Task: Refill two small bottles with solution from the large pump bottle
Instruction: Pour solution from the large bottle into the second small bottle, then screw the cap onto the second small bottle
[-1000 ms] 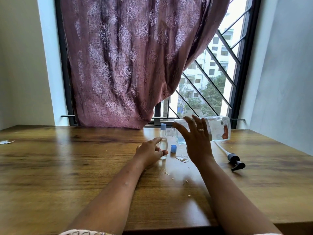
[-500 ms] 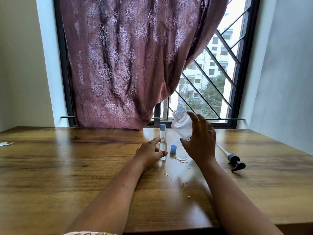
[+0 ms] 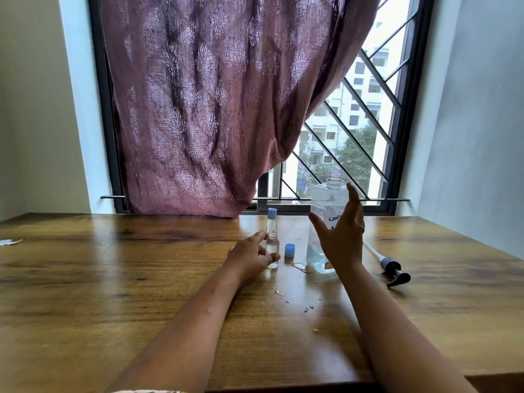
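While the big bottle [image 3: 326,219] stands upright on the surface [image 3: 113,279] with its neck open, the right hand [image 3: 341,236] sits just in front of it, fingers spread and not gripping anything, so it looks like it's letting go rather than pouring. Its pump [image 3: 392,269] lies on its side at about 3 o'clock from the bottle, presumably pulled out so the solution can be poured straight from the neck.

Left hand [image 3: 252,258] is curled loosely round a small open bottle [image 3: 272,248], thumb and fingers touching it, probably to stop it tipping. Its blue cap [image 3: 289,250] rests just at 3 o'clock of it, handy for closing. A second small bottle [image 3: 271,219], capped, stands right behind at 12 o'clock, so that one's likely done. There's a little puddle [image 3: 302,267] by the big bottle's base, worth wiping up.
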